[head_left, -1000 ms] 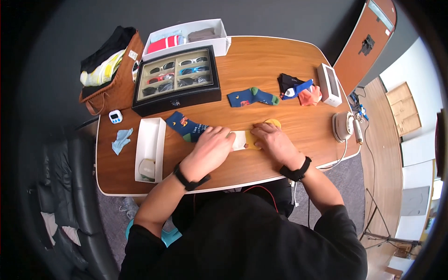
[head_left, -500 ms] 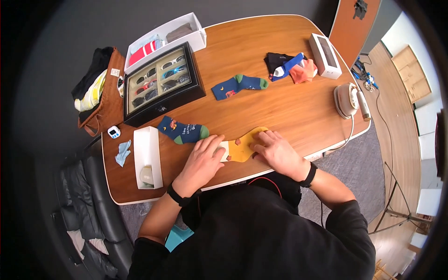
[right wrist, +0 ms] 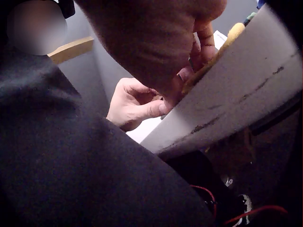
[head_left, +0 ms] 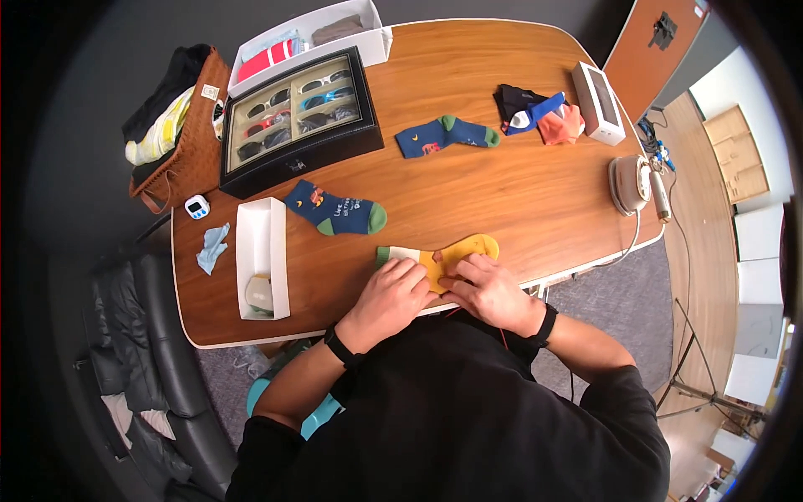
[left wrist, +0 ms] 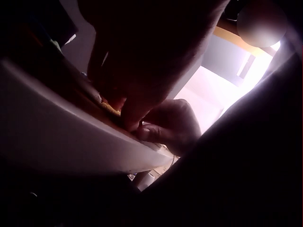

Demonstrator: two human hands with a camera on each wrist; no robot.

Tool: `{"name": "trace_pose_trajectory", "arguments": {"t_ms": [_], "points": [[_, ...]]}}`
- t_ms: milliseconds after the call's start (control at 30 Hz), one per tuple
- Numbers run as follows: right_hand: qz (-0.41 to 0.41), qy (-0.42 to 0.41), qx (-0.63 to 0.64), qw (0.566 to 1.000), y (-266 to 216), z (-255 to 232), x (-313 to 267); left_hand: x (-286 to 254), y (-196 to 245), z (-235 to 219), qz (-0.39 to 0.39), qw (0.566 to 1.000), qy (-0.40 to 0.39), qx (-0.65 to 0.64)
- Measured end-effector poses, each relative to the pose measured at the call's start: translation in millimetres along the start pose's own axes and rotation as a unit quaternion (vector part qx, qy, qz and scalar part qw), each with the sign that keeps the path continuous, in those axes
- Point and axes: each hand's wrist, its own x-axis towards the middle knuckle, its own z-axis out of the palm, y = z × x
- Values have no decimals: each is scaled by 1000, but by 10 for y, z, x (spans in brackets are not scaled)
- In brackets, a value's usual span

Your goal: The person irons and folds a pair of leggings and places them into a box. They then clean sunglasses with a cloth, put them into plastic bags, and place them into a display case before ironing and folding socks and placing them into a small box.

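A yellow sock [head_left: 478, 245] with a white band and a green end lies at the table's front edge. My left hand [head_left: 389, 301] has its fingers bent over the near side of the sock, pinching it there. Beside it, my right hand [head_left: 493, 293] pinches the sock too, fingers curled and thumb close to the left thumb. The right wrist view shows the left hand [right wrist: 131, 105] with thumb and forefinger together at the table edge. Fingers cover part of the sock. Farther in lie a blue-green sock [head_left: 339, 209] and a matching sock [head_left: 447, 136].
A narrow white box [head_left: 262, 251] stands left of the hands, near a light blue cloth [head_left: 212, 248] and small timer [head_left: 197, 207]. Behind are a sunglasses case [head_left: 301, 117] and white bin [head_left: 376, 46]. Folded socks [head_left: 560, 124], another box [head_left: 598, 105] and a corded appliance [head_left: 629, 184] are right.
Both hands have drawn together and toward the table's front edge over the yellow sock. The sock's green end has come into view, and the left hand has moved away from the blue-green sock.
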Motion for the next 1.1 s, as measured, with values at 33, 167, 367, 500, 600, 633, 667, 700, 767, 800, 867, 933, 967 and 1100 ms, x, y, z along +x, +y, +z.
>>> {"name": "trace_pose_trajectory", "arguments": {"t_ms": [33, 167, 367, 500, 600, 633, 667, 700, 767, 800, 867, 933, 967, 1100], "points": [[1, -1, 0, 1000, -9, 7, 4, -11, 4, 15, 0, 1000, 0, -2], [-27, 11, -32, 999, 12, 27, 15, -3, 24, 36, 17, 999, 24, 14], [4, 34, -12, 999, 6, 98, 10, -1, 8, 57, 9, 1000, 24, 7], [47, 50, 37, 997, -58, 42, 70, 56, 21, 29, -47, 991, 74, -105], [69, 55, 38, 995, -4, 131, 37, 37, -22, 84, -65, 985, 85, -135], [69, 56, 38, 995, -7, 134, 54, 36, -41, 100, -65, 985, 84, -134], [84, 55, 37, 994, -22, 140, 82, 35, -58, 111, -76, 983, 86, -145], [100, 53, 36, 993, -39, 144, 102, 31, -71, 117, -87, 980, 87, -157], [109, 46, 30, 992, -63, 131, 125, 57, -60, 53, -109, 980, 91, -138], [118, 38, 23, 992, -73, 127, 137, 62, -57, 26, -133, 979, 95, -120], [144, 34, 32, 989, -73, 133, 174, 46, -81, -5, -146, 978, 98, -114], [170, 29, 42, 984, -83, 130, 223, 14, -94, -18, -161, 976, 100, -109], [161, 25, 7, 987, -85, 102, 263, 2, -102, -12, -161, 976, 95, -111], [150, -12, -90, 985, -45, 2, 403, 3, -121, -5, -150, 980, 86, -98]]}}
